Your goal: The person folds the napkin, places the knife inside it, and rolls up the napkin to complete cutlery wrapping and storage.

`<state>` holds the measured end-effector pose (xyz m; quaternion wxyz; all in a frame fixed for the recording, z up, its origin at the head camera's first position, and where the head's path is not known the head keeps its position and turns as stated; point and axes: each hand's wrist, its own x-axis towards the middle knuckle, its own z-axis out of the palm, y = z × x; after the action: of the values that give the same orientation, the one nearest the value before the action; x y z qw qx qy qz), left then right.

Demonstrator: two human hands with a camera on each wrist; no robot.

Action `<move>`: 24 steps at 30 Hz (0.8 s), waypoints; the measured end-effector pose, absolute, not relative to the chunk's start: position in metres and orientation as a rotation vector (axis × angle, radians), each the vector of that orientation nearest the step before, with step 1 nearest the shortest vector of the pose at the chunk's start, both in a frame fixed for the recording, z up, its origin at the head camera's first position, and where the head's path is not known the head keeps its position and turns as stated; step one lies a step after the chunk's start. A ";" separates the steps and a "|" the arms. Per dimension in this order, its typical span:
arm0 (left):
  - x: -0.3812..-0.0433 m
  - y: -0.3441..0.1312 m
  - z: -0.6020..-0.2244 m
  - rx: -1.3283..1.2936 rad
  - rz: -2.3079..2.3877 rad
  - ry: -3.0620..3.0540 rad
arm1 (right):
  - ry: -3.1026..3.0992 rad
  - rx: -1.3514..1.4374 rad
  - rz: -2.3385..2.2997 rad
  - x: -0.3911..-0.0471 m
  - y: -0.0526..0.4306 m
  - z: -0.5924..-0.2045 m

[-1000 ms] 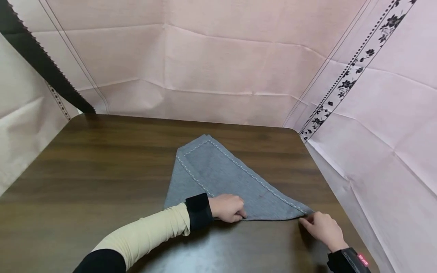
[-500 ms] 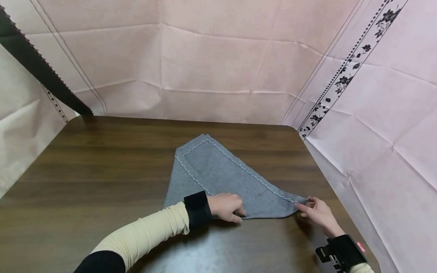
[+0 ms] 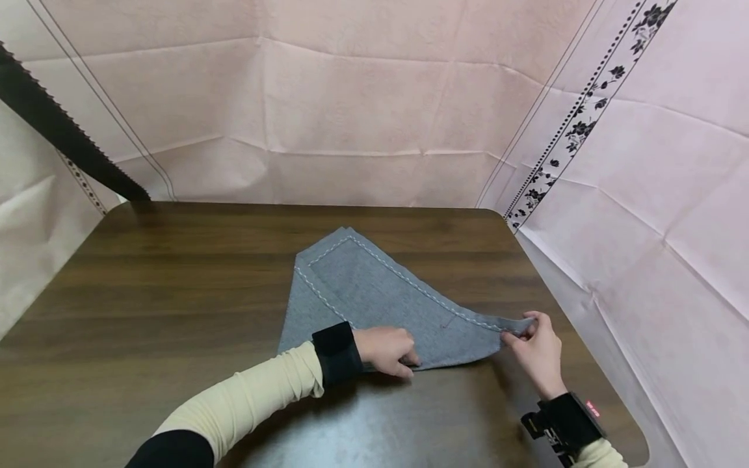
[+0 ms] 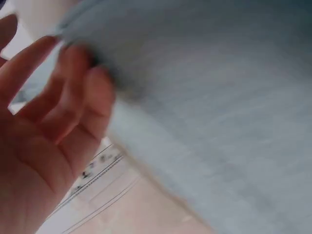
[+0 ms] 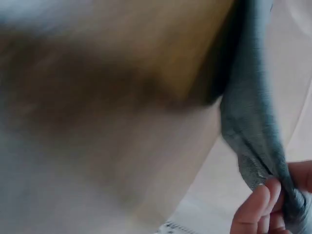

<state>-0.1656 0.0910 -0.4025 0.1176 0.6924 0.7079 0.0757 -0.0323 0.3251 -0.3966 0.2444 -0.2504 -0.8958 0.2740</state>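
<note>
A folded grey-blue cloth (image 3: pixel 386 292) with lines of pale stitching lies on the wooden table, coming to a peak toward the back. At its near edge my left hand (image 3: pixel 386 351) has its fingers curled against the fabric, thumb by the edge; the left wrist view shows the fingertips at the cloth's border. My right hand (image 3: pixel 535 354) pinches the narrow right corner between thumb and fingers and holds it raised. In the right wrist view that corner (image 5: pixel 256 122) hangs in a gathered strip from the right fingers (image 5: pixel 253 209).
The brown table (image 3: pixel 175 292) has rounded far corners. A pale pinkish sheet (image 3: pixel 363 110) rises behind it, with a floral band (image 3: pixel 576 133) at right and a dark jagged strip (image 3: pixel 64 130) at left. Black bands circle both wrists.
My right hand has lifted the cloth's right corner and carried it away from me, bending the near right edge upward. The left hand stays at the near edge. The head view has shifted slightly.
</note>
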 end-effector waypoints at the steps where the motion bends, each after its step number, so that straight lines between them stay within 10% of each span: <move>1: -0.165 0.095 -0.397 2.032 0.254 2.062 | -2.443 -0.637 0.725 -0.034 0.322 -0.396; 24: -0.160 0.151 -0.354 1.845 0.902 2.456 | -2.479 -0.129 0.507 -0.060 0.279 -0.401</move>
<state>-0.1598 0.1511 -0.3541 -0.0301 0.5760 0.7668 0.2817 -0.0604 0.2786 -0.4005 0.2991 -0.0487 -0.9336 0.1911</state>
